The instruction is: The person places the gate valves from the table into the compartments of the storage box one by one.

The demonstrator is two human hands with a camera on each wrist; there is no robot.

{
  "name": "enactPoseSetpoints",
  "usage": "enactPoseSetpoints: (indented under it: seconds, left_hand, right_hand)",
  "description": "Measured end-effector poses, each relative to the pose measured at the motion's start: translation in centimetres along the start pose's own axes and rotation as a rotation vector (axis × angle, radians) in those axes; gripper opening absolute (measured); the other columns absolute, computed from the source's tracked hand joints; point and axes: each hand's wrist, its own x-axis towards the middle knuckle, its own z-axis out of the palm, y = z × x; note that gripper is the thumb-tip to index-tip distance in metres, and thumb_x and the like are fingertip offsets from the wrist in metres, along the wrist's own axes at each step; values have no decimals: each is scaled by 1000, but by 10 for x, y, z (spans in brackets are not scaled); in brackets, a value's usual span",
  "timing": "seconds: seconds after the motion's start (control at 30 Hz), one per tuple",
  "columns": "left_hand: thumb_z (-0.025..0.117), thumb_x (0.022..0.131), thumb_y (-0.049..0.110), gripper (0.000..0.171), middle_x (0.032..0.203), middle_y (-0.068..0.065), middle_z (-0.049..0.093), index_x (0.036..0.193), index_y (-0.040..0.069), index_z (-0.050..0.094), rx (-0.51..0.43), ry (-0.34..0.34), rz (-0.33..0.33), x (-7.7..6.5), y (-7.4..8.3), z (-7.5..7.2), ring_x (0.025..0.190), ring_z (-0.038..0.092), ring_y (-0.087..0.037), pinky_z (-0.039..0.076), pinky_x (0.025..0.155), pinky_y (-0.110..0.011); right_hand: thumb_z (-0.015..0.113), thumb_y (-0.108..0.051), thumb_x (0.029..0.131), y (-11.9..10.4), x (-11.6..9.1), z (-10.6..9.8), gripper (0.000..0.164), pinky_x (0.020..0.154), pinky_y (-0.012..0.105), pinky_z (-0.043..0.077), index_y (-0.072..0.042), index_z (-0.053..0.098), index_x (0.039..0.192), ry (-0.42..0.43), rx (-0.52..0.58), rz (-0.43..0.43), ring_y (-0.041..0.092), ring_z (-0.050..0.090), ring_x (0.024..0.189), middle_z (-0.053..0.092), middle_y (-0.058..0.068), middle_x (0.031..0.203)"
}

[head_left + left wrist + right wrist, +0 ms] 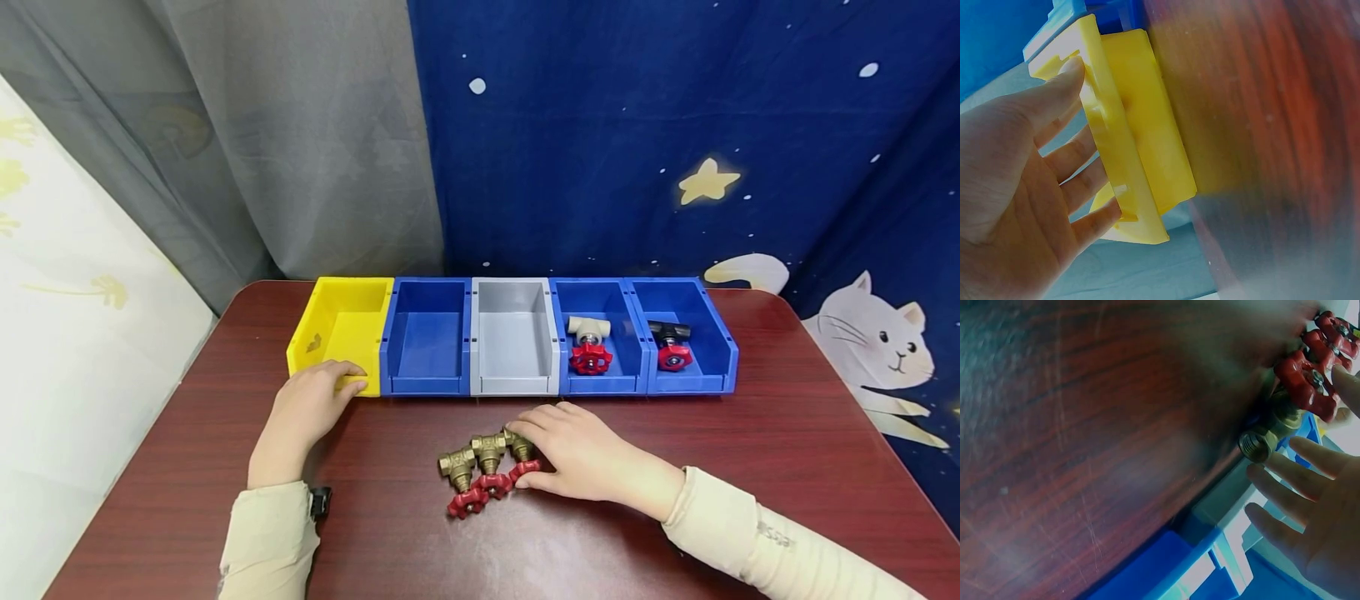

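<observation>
Downward head and close wrist views share the tabletop (pixel 397 542)

A person's bare right hand (pixel 1322 500) reaches in, fingers extended close by the threaded end of a brass valve body (pixel 1270 428), though I can't tell if they touch. The thumb tip is at its glossy red lobed handwheel (pixel 1296 381). Two more red handwheels (pixel 1319 347) line up behind, above a scratched reddish-brown wood-grain tabletop (pixel 1097 437), with a blue plastic bin (pixel 1154 565) along its edge.

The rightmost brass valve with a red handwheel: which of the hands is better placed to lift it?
Right, I'd say: the right hand is poised at that brass valve, while the left hand is over at the front edge of the yellow plastic bin.
</observation>
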Motion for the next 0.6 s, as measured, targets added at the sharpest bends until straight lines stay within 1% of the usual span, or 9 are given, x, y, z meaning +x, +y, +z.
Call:
enactPoseSetpoints:
  seconds: [0.17,0.3,0.43,0.6]
  left_hand:
    - [67,96,24,26,112,-18,68,112,4,70,1,-2,-1,-1,1,-1,104,60,-39,46,94,-59]
    - [67,96,24,26,112,-18,68,112,4,70,3,2,3,0,2,-1,104,60,-38,45,94,-59]
    - [67,96,24,25,112,-18,68,111,4,71,5,6,7,0,1,0,104,60,-38,45,94,-59]
    - [67,96,24,27,113,-18,68,112,3,70,5,0,-4,0,2,0,104,60,-38,45,95,-59]
  right_hand:
    - [67,-60,87,-2,1,4,75,105,48,43,-6,57,137,-56,-11,5,27,55,123,60,9,133]
    - [67,-61,85,-2,2,7,79,106,48,42,-5,54,139,-83,-26,9,28,54,125,58,10,136]
    - [68,-61,85,-3,3,7,81,107,47,41,-4,52,141,-100,-39,8,28,54,125,58,11,137]
    - [70,-58,84,-5,4,7,80,106,46,43,-3,53,140,-97,-55,2,27,55,123,59,11,134]
